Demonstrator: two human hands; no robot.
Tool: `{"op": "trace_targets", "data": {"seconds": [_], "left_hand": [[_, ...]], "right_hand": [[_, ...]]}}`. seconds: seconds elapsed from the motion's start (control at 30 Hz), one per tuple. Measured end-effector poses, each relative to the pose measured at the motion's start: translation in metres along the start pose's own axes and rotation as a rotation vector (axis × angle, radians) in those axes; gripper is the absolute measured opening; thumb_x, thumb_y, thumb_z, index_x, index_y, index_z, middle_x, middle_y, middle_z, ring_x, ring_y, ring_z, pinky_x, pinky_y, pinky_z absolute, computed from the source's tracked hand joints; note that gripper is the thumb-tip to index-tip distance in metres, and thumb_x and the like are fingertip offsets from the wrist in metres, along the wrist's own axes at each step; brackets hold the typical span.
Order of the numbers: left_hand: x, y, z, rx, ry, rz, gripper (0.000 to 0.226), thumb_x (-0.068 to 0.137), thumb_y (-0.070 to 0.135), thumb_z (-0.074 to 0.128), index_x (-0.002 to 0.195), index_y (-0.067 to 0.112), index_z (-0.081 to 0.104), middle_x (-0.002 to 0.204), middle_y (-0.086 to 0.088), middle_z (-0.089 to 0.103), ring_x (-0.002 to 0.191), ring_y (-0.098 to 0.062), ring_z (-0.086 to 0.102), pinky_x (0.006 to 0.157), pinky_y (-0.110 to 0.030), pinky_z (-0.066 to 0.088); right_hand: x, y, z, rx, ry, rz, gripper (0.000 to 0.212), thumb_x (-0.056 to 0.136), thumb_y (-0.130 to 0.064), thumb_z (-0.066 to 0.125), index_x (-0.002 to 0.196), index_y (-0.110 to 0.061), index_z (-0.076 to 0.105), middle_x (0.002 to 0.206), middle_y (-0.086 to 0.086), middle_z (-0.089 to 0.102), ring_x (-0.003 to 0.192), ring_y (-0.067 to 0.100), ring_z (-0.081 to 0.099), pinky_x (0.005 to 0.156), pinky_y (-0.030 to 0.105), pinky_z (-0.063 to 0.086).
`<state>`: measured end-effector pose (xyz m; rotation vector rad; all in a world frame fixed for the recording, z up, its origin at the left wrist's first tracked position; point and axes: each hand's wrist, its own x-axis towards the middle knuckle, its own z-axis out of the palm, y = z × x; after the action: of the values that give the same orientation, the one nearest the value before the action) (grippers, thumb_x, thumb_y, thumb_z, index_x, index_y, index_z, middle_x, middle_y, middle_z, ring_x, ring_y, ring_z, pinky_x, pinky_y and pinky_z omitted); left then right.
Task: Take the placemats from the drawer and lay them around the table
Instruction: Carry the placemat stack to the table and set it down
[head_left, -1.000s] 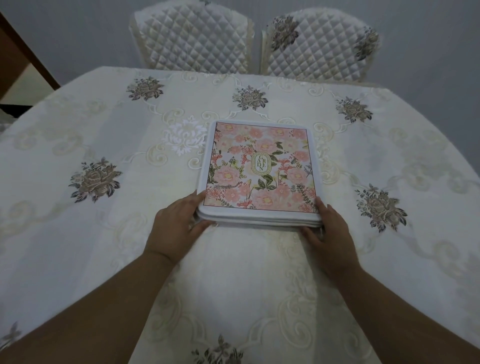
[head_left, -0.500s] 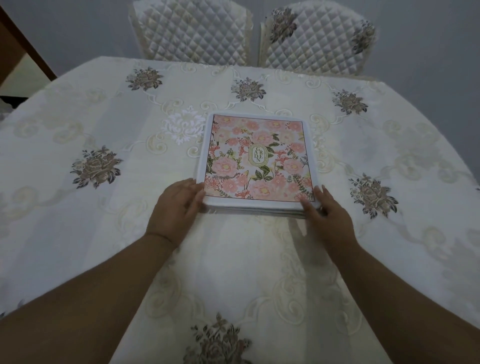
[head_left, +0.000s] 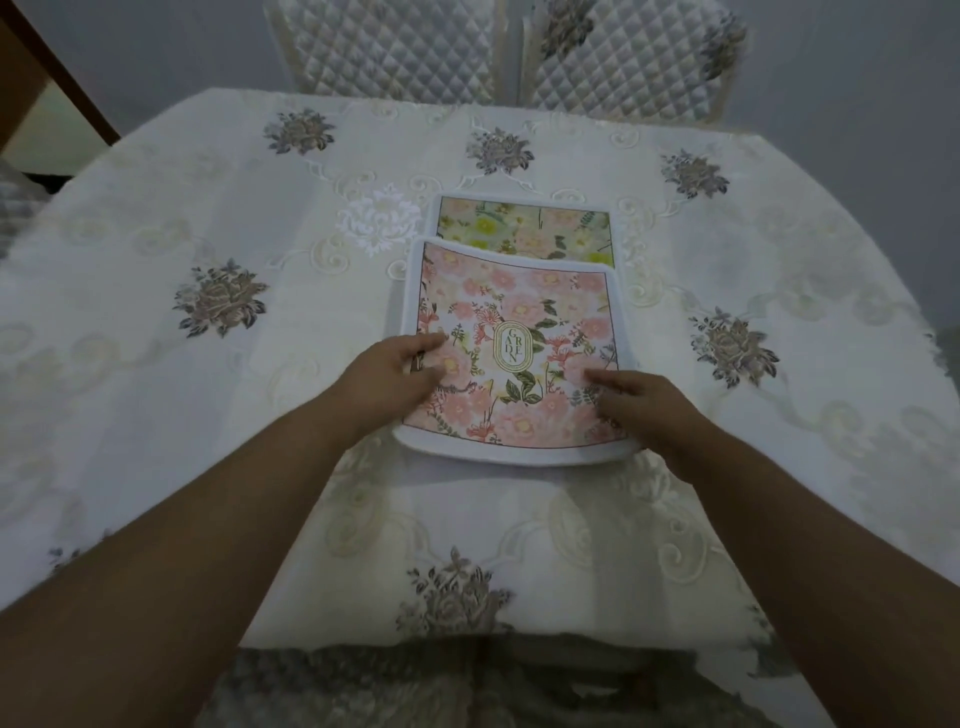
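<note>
A pink floral placemat (head_left: 519, 306) with a white border and a gold oval label lies on the table (head_left: 182, 441), overlapping the stack behind it. At the top of that stack (head_left: 524, 228) a yellow-green floral placemat shows. My left hand (head_left: 389, 376) grips the pink mat's left edge, fingers on top. My right hand (head_left: 639, 410) holds its near right corner, fingers pressed on the print. How many mats lie under the yellow-green one is hidden.
The table wears a cream embroidered cloth with grey rose motifs. Two quilted white chairs (head_left: 389, 52) (head_left: 623, 57) stand at the far side. The table's near edge (head_left: 467, 642) is close to my body. A dark wooden frame (head_left: 47, 78) is at the upper left.
The pink top placemat has slid off the stack toward me, uncovering the yellow-green mat. Both hands moved from the stack's near corners onto the pink mat.
</note>
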<state>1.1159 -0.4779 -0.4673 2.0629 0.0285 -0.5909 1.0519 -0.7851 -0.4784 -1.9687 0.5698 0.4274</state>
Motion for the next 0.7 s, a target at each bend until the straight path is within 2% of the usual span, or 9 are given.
{"op": "trace_targets", "data": {"seconds": [0.03,0.1,0.2,0.33,0.37,0.43,0.5,0.6,0.7], "left_hand": [[-0.006,0.002,0.001,0.097,0.028,0.041,0.049,0.099,0.022,0.066,0.146,0.030,0.057,0.150,0.002,0.052,0.132,-0.018,0.054,0.114,-0.038,0.045],[-0.019,0.009,0.001,0.151,0.072,0.085,0.051,0.098,0.017,0.066,0.146,0.031,0.056,0.150,0.002,0.052,0.135,-0.020,0.052,0.115,-0.039,0.043],[-0.045,0.021,-0.007,0.060,0.121,0.117,0.053,0.098,0.010,0.066,0.145,0.032,0.058,0.149,0.002,0.052,0.136,-0.020,0.051,0.116,-0.042,0.043],[-0.094,0.048,-0.031,0.005,0.159,0.196,0.053,0.098,0.007,0.064,0.145,0.031,0.058,0.150,0.003,0.051,0.139,-0.018,0.048,0.119,-0.040,0.039],[-0.107,0.055,-0.039,-0.012,0.164,0.211,0.053,0.097,0.006,0.063,0.144,0.031,0.059,0.151,0.004,0.051,0.139,-0.017,0.048,0.118,-0.039,0.040],[-0.135,0.070,-0.056,-0.047,0.166,0.247,0.053,0.097,0.004,0.063,0.142,0.032,0.061,0.151,0.006,0.052,0.138,-0.015,0.049,0.117,-0.039,0.042],[-0.164,0.086,-0.073,-0.055,0.169,0.283,0.053,0.096,0.003,0.063,0.141,0.033,0.062,0.150,0.007,0.053,0.138,-0.014,0.050,0.116,-0.040,0.044],[-0.205,0.105,-0.095,-0.047,0.192,0.339,0.054,0.096,0.003,0.064,0.140,0.033,0.062,0.150,0.007,0.053,0.137,-0.016,0.051,0.114,-0.041,0.045],[-0.245,0.117,-0.109,-0.011,0.219,0.390,0.054,0.096,0.005,0.064,0.141,0.035,0.061,0.149,0.008,0.053,0.135,-0.016,0.052,0.114,-0.042,0.046]], "right_hand": [[-0.006,-0.003,0.001,-0.057,0.041,-0.032,0.044,0.087,-0.019,0.067,0.128,-0.036,0.067,0.134,0.002,0.063,0.105,0.017,0.066,0.098,0.038,0.054],[-0.022,-0.013,0.003,-0.103,0.113,-0.079,0.048,0.089,-0.019,0.068,0.134,-0.033,0.062,0.141,0.003,0.058,0.102,0.020,0.069,0.095,0.041,0.056],[-0.058,-0.036,0.001,-0.060,0.214,-0.128,0.053,0.091,-0.011,0.063,0.139,-0.031,0.058,0.146,0.004,0.053,0.085,0.017,0.070,0.084,0.042,0.061],[-0.122,-0.070,-0.005,-0.053,0.315,-0.205,0.056,0.092,-0.008,0.061,0.141,-0.033,0.056,0.147,0.001,0.052,0.077,0.010,0.062,0.085,0.038,0.059],[-0.139,-0.078,-0.006,-0.053,0.336,-0.230,0.056,0.092,-0.008,0.062,0.142,-0.032,0.055,0.148,-0.001,0.052,0.082,0.008,0.061,0.087,0.034,0.057],[-0.174,-0.092,-0.007,-0.032,0.373,-0.265,0.057,0.092,-0.007,0.062,0.143,-0.031,0.055,0.148,-0.004,0.051,0.104,0.014,0.063,0.091,0.028,0.053],[-0.207,-0.105,-0.005,0.007,0.403,-0.276,0.057,0.092,-0.007,0.062,0.143,-0.033,0.055,0.148,-0.006,0.051,0.119,0.018,0.060,0.095,0.029,0.053],[-0.249,-0.120,-0.001,-0.039,0.451,-0.294,0.057,0.092,-0.009,0.062,0.144,-0.032,0.053,0.148,-0.002,0.051,0.127,0.021,0.054,0.107,0.038,0.047],[-0.286,-0.135,0.005,-0.118,0.474,-0.310,0.057,0.093,-0.010,0.061,0.146,-0.029,0.051,0.150,0.004,0.049,0.129,0.026,0.053,0.108,0.039,0.045]]}}
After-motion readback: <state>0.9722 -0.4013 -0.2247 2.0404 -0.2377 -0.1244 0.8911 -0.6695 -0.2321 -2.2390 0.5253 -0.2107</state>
